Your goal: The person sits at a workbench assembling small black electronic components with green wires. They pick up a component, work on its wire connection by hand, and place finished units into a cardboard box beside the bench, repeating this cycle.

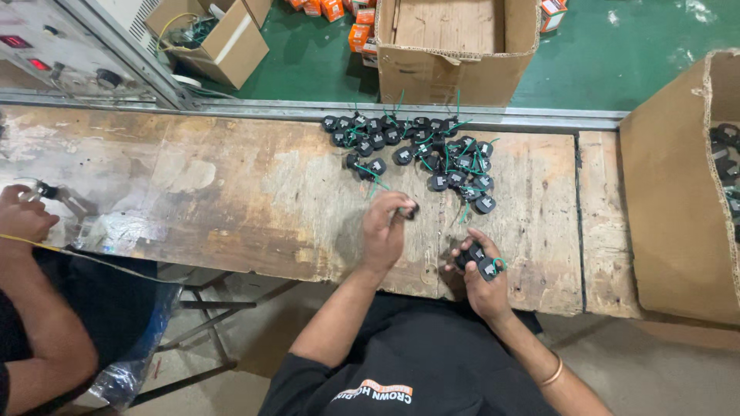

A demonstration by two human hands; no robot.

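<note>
While our left hand (385, 223) pinches one small black round part (409, 209) at the near edge of the heap of black parts with green wires (420, 154), our right hand (482, 270) is closed around two or three more (478, 260), green wire looped out by the thumb. We judge they are gathered in the palm to keep them together. Both hands rest on the worn wooden bench (231, 192); another person's hand (23, 219) works far to the left.
</note>
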